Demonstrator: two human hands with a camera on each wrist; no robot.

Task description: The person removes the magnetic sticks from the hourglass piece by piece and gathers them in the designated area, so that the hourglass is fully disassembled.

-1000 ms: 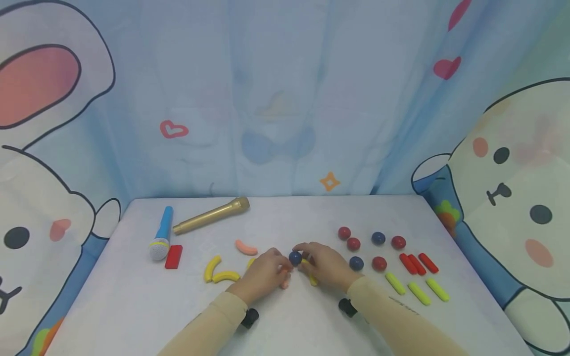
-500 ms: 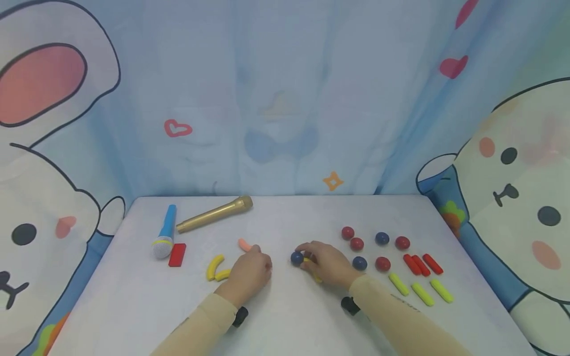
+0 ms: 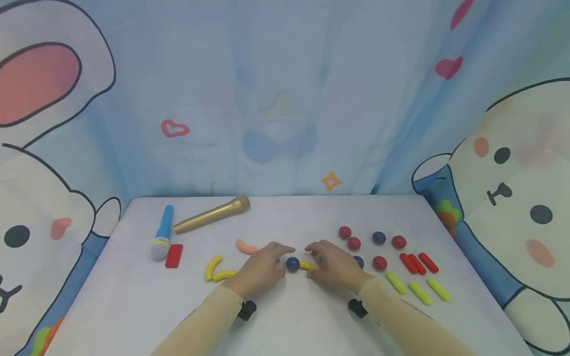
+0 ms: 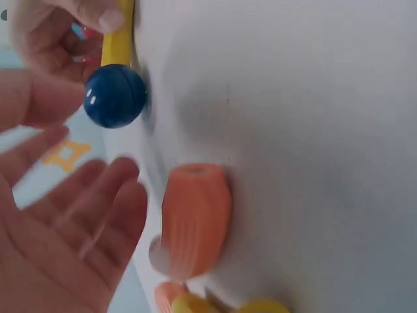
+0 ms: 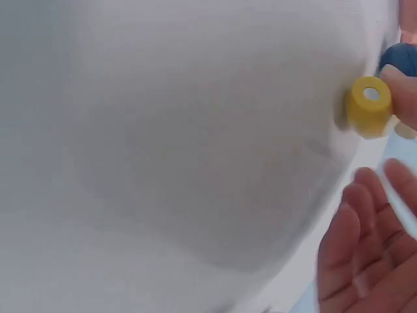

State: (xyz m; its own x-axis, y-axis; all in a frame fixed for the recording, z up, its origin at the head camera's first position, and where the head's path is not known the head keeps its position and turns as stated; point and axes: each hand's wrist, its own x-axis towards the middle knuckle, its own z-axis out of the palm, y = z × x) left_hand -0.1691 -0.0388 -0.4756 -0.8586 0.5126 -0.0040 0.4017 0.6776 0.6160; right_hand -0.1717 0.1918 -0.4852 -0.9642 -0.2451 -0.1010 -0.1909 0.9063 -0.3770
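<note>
A dark blue ball (image 3: 292, 264) lies on the white table (image 3: 133, 306) with a short yellow stick (image 3: 307, 265) joined to its right side. My right hand (image 3: 318, 259) pinches that stick; in the right wrist view a fingertip (image 5: 404, 98) lies against the yellow stick (image 5: 370, 104). My left hand (image 3: 271, 262) hovers just left of the ball, fingers relaxed and holding nothing. The left wrist view shows the open palm (image 4: 65, 241), the blue ball (image 4: 115, 94), the yellow stick (image 4: 119, 39) and an orange piece (image 4: 195, 218) on the table under the hand.
At the back left lie a blue microphone (image 3: 161, 232), a gold microphone (image 3: 211, 214) and a red block (image 3: 173, 256). Yellow curved pieces (image 3: 213, 267) and a salmon one (image 3: 246, 246) lie left of my hands. Red balls (image 3: 354, 243), blue balls (image 3: 378, 238), red sticks (image 3: 418, 263) and yellow-green sticks (image 3: 418, 291) lie at right.
My left hand drew away to the left, then came back beside the ball. The ball and yellow stick now lie slightly nearer to me, between both hands.
</note>
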